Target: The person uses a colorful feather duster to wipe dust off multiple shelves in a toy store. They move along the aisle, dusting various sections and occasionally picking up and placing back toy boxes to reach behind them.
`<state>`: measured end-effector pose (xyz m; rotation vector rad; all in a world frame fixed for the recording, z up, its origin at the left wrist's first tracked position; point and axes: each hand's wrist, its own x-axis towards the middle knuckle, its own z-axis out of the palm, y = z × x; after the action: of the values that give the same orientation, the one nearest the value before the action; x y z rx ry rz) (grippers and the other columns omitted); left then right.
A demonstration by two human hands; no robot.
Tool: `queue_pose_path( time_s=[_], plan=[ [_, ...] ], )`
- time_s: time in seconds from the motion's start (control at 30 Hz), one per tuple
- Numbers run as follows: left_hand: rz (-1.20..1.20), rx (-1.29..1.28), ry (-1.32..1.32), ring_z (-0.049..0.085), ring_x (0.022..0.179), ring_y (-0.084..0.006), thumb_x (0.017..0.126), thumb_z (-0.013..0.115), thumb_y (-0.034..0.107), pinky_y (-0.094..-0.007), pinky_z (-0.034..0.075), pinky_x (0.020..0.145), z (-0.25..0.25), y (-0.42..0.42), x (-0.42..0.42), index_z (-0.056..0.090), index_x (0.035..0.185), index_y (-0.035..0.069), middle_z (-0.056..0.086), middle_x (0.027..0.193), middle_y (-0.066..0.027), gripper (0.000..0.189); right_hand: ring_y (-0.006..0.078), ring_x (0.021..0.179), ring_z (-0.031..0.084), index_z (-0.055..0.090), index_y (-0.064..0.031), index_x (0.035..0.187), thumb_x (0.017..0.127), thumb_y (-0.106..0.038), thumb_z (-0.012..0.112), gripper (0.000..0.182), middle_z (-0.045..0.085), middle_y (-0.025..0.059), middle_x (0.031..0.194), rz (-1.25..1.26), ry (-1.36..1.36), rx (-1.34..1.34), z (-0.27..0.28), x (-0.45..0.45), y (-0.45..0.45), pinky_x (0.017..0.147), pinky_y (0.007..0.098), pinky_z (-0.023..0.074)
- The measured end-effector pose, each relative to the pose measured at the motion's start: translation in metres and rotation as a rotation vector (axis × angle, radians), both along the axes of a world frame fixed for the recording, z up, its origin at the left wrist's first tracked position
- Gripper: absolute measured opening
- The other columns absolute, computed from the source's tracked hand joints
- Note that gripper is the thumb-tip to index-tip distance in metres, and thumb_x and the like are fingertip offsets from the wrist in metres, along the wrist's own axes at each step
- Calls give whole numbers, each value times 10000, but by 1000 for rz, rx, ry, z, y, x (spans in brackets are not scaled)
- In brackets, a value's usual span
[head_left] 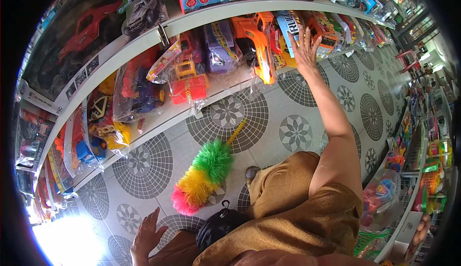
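Observation:
With its fingers spread, my right hand (pixel 305 52) reaches to a bagged toy with a blue and white header card (pixel 287 25) on the low shelf; whether it touches the card is unclear. An orange toy vehicle (pixel 326 37) is just right of the fingers, and an orange toy excavator (pixel 257 39) lies farther left. My left hand (pixel 144 235) is low in the picture, empty, fingers apart. A feather-style duster (pixel 205 176) in green, yellow and pink, with a yellow handle, lies on the tiled floor between my hands.
Boxed toy cars (pixel 90 32) stand on the upper shelf, above its white edge (pixel 108 61). More bagged toys (pixel 144 86) fill the low shelf. Another rack of toys (pixel 399 179) runs along the right. A black drawstring bag (pixel 223 226) is at my lap.

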<state>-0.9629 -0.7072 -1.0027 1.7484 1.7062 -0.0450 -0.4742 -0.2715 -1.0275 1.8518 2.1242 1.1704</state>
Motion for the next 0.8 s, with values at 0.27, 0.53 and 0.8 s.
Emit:
queue_pose_path(
  time_s=[0.27,0.53,0.8],
  plan=[
    [23,-26,17,490,1066,-331,757,642,200,-391,404,890,2,6,3,354,1276,49,506,1154,-198,612,329,1090,429,469,10,1114,777,-203,545,406,477,189,1135,235,405,151,-13,20,18,941,502,293],
    [-13,7,19,499,1013,-355,751,636,166,-406,420,846,3,5,4,358,1242,-5,515,1103,-217,590,374,701,599,599,8,714,886,-385,388,478,597,230,664,-19,1223,362,20,32,37,578,459,449],
    [-17,25,33,498,1010,-361,756,630,165,-408,420,841,2,3,0,344,1251,-2,515,1097,-222,596,403,734,611,353,88,1076,915,-210,343,339,570,227,888,265,2602,357,15,45,56,638,515,535]
  ],
)
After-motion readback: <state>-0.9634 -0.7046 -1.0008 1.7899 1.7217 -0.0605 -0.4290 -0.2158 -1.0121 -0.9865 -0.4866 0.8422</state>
